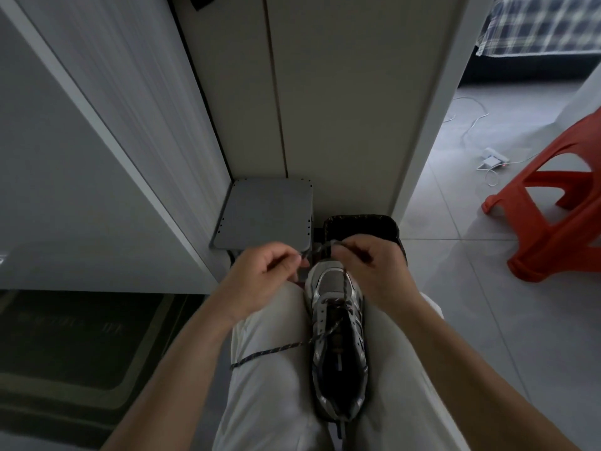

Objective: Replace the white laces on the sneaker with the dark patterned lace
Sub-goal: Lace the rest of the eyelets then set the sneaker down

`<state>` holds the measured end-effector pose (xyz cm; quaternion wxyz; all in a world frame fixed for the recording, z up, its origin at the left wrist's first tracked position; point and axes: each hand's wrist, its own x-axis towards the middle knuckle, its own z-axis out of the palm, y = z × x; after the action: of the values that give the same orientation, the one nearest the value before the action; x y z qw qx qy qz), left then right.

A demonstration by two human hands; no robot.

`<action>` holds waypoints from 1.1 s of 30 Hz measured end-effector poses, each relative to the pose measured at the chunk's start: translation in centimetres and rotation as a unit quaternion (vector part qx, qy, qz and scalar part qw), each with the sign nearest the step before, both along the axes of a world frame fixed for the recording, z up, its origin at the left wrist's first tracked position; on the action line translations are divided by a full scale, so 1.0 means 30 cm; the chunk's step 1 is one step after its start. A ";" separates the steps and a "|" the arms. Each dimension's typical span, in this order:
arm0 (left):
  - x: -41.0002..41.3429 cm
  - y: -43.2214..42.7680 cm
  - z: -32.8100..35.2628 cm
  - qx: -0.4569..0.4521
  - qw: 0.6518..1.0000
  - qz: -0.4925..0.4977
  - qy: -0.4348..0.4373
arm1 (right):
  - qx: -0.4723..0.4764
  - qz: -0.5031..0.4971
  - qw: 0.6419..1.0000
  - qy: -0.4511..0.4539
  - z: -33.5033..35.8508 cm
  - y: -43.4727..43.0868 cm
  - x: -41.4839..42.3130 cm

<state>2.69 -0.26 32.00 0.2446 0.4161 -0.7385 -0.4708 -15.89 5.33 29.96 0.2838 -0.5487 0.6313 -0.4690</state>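
Observation:
A grey and silver sneaker lies wedged between my thighs, toe pointing away from me. The dark patterned lace passes through the lowest eyelets near the toe. One end trails left across my left thigh. The other end runs up over the toe to my hands. My left hand pinches the lace beyond the toe, and my right hand pinches it a little to the right, so a short stretch is taut between them. No white lace is visible.
A grey folding stool and a black bin stand just past my hands, against a white cabinet. An orange plastic stool is at the right, with a charger and cable on the tiled floor. A dark doormat lies at the left.

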 end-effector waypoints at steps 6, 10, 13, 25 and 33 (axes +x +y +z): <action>0.088 -0.025 -0.149 0.033 0.994 0.048 -0.091 | -0.007 -0.063 0.997 -0.053 0.051 -0.043 -0.030; 0.126 -0.013 -0.215 0.039 0.980 0.035 -0.193 | -0.002 -0.088 0.992 -0.091 0.045 -0.064 -0.018; 0.142 0.001 -0.224 0.075 0.981 0.054 -0.168 | -0.006 -0.111 0.987 -0.113 0.043 -0.081 -0.010; 0.038 0.084 -0.178 0.349 0.910 0.131 0.179 | 0.125 0.148 0.981 -0.016 -0.057 -0.065 0.051; 0.012 0.078 -0.220 0.307 0.901 0.215 0.219 | 0.169 0.148 0.967 0.123 -0.133 0.050 0.023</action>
<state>3.05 2.07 25.40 0.3557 0.5060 -0.3779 -0.6889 -15.20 6.84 25.95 0.3586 -0.6332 0.6437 -0.2369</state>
